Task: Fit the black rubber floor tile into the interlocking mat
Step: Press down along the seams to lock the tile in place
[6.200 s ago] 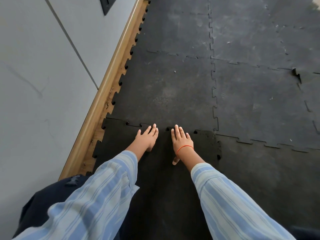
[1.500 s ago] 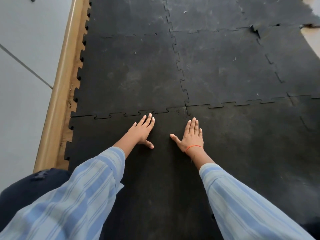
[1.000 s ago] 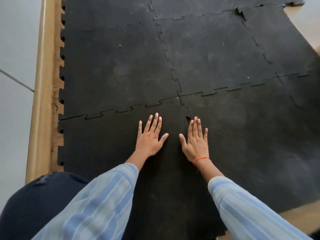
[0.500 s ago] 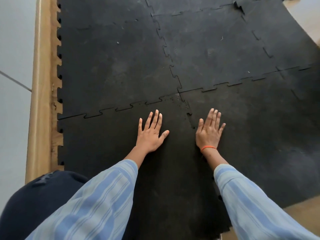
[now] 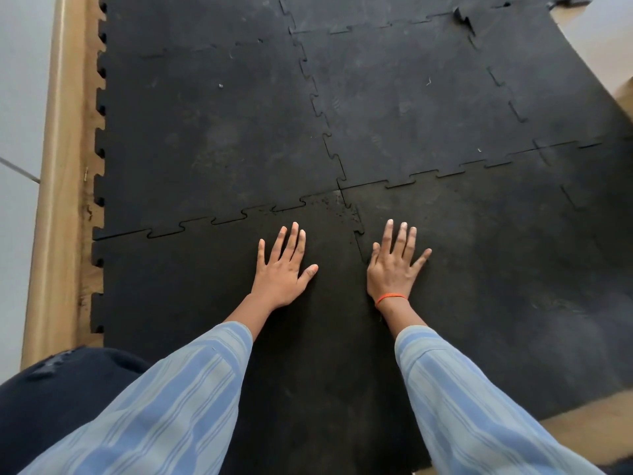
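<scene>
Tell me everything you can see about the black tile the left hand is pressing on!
The black rubber floor tile is dark, matte and a little dusty, with jigsaw-shaped teeth along its edges. It lies flat on the floor, nearest the person. Its far edge is locked into the neighbouring tile, and its toothed left edge faces the wooden skirting board without joining anything. The left hand lies flat on it, fingers spread. The right hand presses flat along its right seam, where the teeth meet the next tile.
</scene>
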A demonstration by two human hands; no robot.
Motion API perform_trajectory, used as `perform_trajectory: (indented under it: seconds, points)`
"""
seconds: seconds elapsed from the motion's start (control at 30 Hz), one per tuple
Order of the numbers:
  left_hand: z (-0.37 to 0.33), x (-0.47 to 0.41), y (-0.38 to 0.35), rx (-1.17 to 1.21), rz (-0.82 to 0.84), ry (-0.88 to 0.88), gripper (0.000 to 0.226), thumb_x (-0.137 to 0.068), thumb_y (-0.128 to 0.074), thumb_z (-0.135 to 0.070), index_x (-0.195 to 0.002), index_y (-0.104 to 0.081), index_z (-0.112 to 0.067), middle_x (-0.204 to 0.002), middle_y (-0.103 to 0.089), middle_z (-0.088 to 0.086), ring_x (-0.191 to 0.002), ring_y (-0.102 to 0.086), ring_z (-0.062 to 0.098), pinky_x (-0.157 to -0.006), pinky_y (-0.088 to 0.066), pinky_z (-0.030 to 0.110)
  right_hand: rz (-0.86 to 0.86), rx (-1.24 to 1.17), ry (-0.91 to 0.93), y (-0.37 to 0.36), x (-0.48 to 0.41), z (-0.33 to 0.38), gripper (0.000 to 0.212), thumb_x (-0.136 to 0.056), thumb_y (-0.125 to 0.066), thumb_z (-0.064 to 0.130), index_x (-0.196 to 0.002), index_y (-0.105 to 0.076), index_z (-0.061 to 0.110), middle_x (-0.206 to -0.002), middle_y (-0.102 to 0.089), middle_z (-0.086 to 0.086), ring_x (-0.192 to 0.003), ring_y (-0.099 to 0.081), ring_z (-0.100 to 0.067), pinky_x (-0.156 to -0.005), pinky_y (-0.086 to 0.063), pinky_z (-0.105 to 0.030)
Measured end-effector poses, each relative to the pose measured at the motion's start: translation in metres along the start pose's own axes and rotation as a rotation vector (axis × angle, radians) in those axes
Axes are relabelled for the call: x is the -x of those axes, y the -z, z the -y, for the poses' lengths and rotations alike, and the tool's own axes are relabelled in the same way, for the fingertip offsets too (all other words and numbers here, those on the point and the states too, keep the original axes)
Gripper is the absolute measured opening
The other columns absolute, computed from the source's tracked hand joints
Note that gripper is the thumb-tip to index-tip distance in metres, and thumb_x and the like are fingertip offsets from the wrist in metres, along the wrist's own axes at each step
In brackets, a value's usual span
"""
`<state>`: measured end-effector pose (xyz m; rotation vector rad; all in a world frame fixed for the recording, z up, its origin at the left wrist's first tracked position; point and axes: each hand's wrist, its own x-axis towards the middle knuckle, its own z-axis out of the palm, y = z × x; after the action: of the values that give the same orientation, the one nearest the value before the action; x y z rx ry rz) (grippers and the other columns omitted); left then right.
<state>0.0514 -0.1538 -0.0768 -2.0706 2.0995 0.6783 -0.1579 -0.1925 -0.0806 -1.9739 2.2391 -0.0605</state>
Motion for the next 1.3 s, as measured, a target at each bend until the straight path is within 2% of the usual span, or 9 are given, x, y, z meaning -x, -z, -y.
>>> perform_trajectory:
  seconds: [0.2,0.3,0.4,0.57,0.7,0.9,1.03,1.2,1.3]
  points:
    - [-0.022,-0.004,0.003,-0.013,-0.007,-0.069,0.070,-0.097,-0.013,-0.057,-0.147,0.022,-0.024,-0.152,0.034,-0.008,-0.143,0.026,0.014,-0.111,0.019,0.048,0.034,0.008,0.007,0.006,0.014,-0.002,0.054,-0.103,-0.025,0.036,-0.153,-0.014,0.017,-0.160,-0.015,-0.012,-0.149,-0.004,-0.027,-0.115,0.001,-0.064]
    - [-0.046,-0.011,0.002,-0.017,0.013,-0.133,0.068,-0.097,-0.012,-0.056,-0.148,0.020,-0.024,-0.155,0.030,-0.008,-0.143,0.026,0.013,-0.111,0.020,0.049,0.038,-0.006,-0.076,0.006,0.045,-0.017,0.054,-0.102,-0.025,0.037,-0.152,-0.018,0.016,-0.160,-0.016,-0.008,-0.149,-0.005,-0.025,-0.115,0.001,-0.064]
    - [-0.055,-0.016,-0.001,-0.007,0.004,-0.131,0.067,-0.097,-0.009,-0.056,-0.147,0.023,-0.026,-0.152,0.034,-0.012,-0.141,0.029,0.012,-0.109,0.024,0.049,0.014,-0.027,-0.169,0.007,0.067,-0.026,0.054,-0.102,-0.028,0.036,-0.151,-0.023,0.014,-0.159,-0.021,-0.010,-0.148,-0.010,-0.027,-0.115,-0.001,-0.064]
    - [-0.054,-0.020,-0.009,-0.024,0.003,-0.127,0.067,-0.095,-0.006,-0.058,-0.143,0.029,-0.029,-0.147,0.041,-0.014,-0.136,0.035,0.009,-0.104,0.030,0.047,0.010,-0.033,-0.118,0.005,0.062,-0.026,0.053,-0.102,-0.032,0.034,-0.152,-0.022,0.017,-0.159,-0.019,-0.011,-0.148,-0.010,-0.027,-0.115,-0.003,-0.063]
    - [-0.054,-0.023,-0.009,-0.026,0.002,-0.126,0.067,-0.094,-0.006,-0.058,-0.143,0.030,-0.029,-0.146,0.042,-0.014,-0.136,0.036,0.010,-0.104,0.030,0.048,-0.046,-0.048,-0.091,0.003,0.061,-0.027,0.050,-0.101,-0.038,0.032,-0.148,-0.033,0.019,-0.156,-0.029,-0.010,-0.147,-0.020,-0.027,-0.114,-0.008,-0.065]
    - [-0.053,-0.026,-0.005,-0.028,0.019,-0.134,0.068,-0.095,-0.009,-0.058,-0.145,0.026,-0.029,-0.148,0.039,-0.014,-0.141,0.031,0.013,-0.105,0.027,0.048,-0.066,-0.123,-0.093,0.002,0.055,-0.030,0.044,-0.100,-0.038,0.033,-0.142,-0.042,0.021,-0.154,-0.032,-0.007,-0.145,-0.023,-0.026,-0.116,-0.007,-0.060]
    - [-0.053,-0.025,-0.006,-0.028,0.013,-0.127,0.067,-0.096,-0.010,-0.057,-0.148,0.021,-0.027,-0.154,0.032,-0.012,-0.143,0.027,0.014,-0.109,0.022,0.051,-0.108,-0.111,-0.029,0.005,0.063,-0.044,0.038,-0.100,-0.043,0.028,-0.136,-0.051,0.016,-0.148,-0.043,-0.008,-0.139,-0.036,-0.027,-0.115,-0.016,-0.058]
    - [-0.058,-0.020,-0.004,-0.019,-0.004,-0.113,0.067,-0.097,-0.011,-0.056,-0.151,0.016,-0.026,-0.156,0.027,-0.011,-0.144,0.023,0.015,-0.111,0.017,0.053,-0.242,-0.049,-0.205,0.003,0.117,-0.062,0.028,-0.095,-0.054,0.022,-0.119,-0.062,0.011,-0.133,-0.057,-0.013,-0.127,-0.050,-0.032,-0.106,-0.030,-0.064]
    - [-0.060,-0.021,-0.005,-0.013,-0.004,-0.111,0.067,-0.096,-0.010,-0.056,-0.150,0.016,-0.026,-0.156,0.028,-0.011,-0.144,0.023,0.015,-0.110,0.018,0.054,-0.257,-0.006,-0.182,0.002,0.118,-0.061,0.028,-0.093,-0.056,0.020,-0.119,-0.063,0.011,-0.129,-0.058,-0.016,-0.124,-0.053,-0.034,-0.103,-0.033,-0.068]
